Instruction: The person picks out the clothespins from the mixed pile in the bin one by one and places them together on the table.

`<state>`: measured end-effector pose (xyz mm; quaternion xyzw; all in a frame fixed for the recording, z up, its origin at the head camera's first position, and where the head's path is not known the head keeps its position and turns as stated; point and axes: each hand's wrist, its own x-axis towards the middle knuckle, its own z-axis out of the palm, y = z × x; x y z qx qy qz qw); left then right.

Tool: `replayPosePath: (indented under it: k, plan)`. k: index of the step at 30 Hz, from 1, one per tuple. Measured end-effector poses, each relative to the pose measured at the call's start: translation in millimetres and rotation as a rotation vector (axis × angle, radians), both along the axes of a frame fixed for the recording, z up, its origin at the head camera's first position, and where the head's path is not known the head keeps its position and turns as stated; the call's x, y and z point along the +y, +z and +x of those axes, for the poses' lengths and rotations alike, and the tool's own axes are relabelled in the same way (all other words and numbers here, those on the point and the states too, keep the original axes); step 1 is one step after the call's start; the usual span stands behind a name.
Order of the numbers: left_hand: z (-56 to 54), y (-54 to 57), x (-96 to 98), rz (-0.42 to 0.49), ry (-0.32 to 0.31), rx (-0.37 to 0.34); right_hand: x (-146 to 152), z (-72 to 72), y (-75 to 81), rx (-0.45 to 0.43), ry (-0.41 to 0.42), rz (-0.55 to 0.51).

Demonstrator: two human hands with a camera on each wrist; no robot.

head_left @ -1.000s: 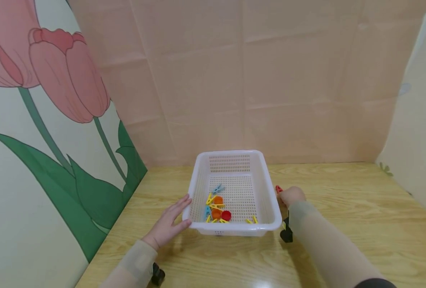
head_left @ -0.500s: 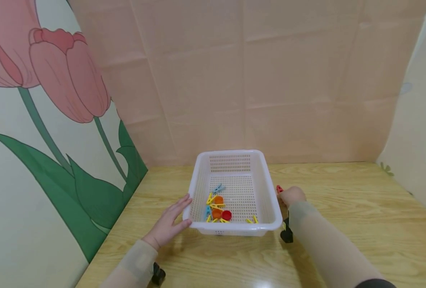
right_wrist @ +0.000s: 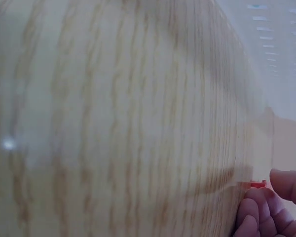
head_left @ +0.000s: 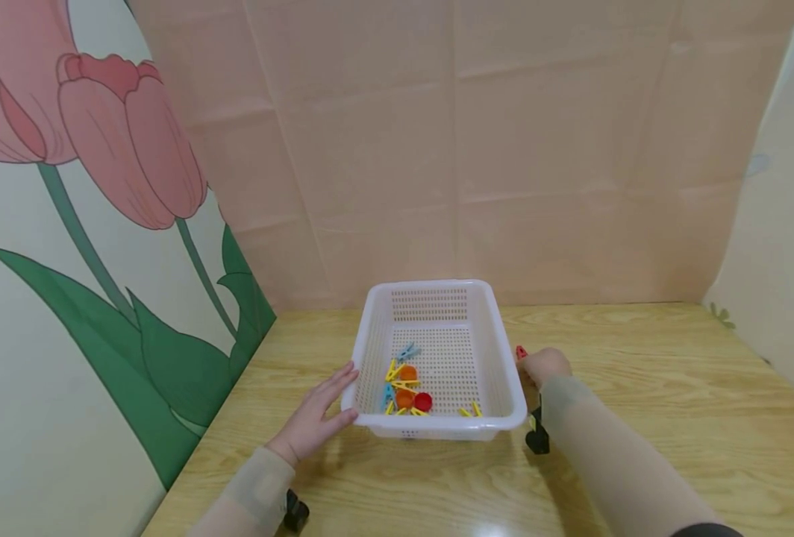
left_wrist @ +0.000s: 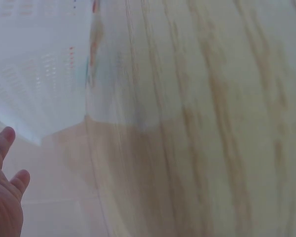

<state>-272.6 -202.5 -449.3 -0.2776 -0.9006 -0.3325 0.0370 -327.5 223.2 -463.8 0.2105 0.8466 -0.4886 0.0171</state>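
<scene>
A white plastic basket (head_left: 498,358) with a perforated floor and walls stands on the wooden table. My left hand (head_left: 316,414) rests at its left rim, fingers spread and fairly straight, thumb at the front corner. Beyond the right side of the basket, my right hand (head_left: 545,365) has curled fingers with a red clothespin (head_left: 521,352) at their tips. In the right wrist view the clothespin (right_wrist: 258,184) shows between thumb and fingers, close over the table. Inside the basket lie blue clothespins (head_left: 407,351), several yellow clothespins (head_left: 406,383), orange bottle caps (head_left: 407,373) and a red bottle cap (head_left: 422,402).
The wood-grain table (head_left: 652,373) extends to both sides and in front of the basket. A brown paper sheet (head_left: 477,149) hangs behind it. On the left, a wall (head_left: 21,358) painted with tulips borders the table; another painted wall (head_left: 780,283) stands at the right.
</scene>
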Motion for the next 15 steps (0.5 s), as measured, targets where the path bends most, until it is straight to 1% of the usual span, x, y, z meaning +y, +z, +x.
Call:
replayPosePath:
  k: [3, 9, 15]
  plan:
    - [0.1, -0.4, -0.1, -0.001, 0.001, 0.002, 1.5, 1.8, 0.0, 0.020, 0.013, -0.004]
    - [0.5, -0.9, -0.4, -0.002, -0.002, 0.008, 6.5, 2.0, 1.5, 0.034, 0.026, 0.044]
    - [1.3, -0.4, -0.7, 0.007, -0.008, 0.011, 9.6, 2.3, 6.0, 0.028, 0.031, 0.018]
